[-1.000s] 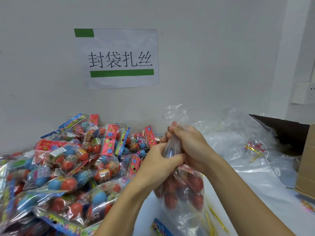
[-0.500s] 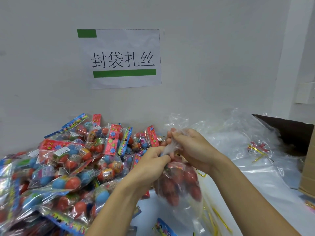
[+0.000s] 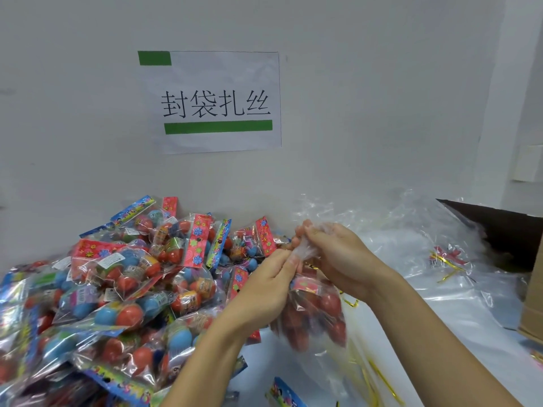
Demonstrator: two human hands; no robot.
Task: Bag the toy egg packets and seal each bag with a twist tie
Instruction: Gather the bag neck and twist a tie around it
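Observation:
A clear plastic bag (image 3: pixel 311 315) filled with red toy egg packets hangs at centre between my hands. My left hand (image 3: pixel 264 289) pinches the gathered neck of the bag from the left. My right hand (image 3: pixel 332 257) grips the crumpled top of the bag from the right, fingers curled round the plastic. A bit of gold twist tie (image 3: pixel 314 267) shows just under my right hand. A big heap of toy egg packets (image 3: pixel 117 289), red and blue eggs with flowered header cards, covers the left of the table.
Loose gold twist ties (image 3: pixel 382 380) lie on the white table at the lower right. Empty clear bags (image 3: pixel 411 245) are piled at the back right, with more gold ties (image 3: pixel 446 265) on them. A cardboard box (image 3: pixel 531 304) stands at the right edge. A paper sign (image 3: pixel 217 104) hangs on the wall.
The bag has dropped lower and its tall loose top is now crumpled down into my right hand. Both hands have come down and closer together at the neck.

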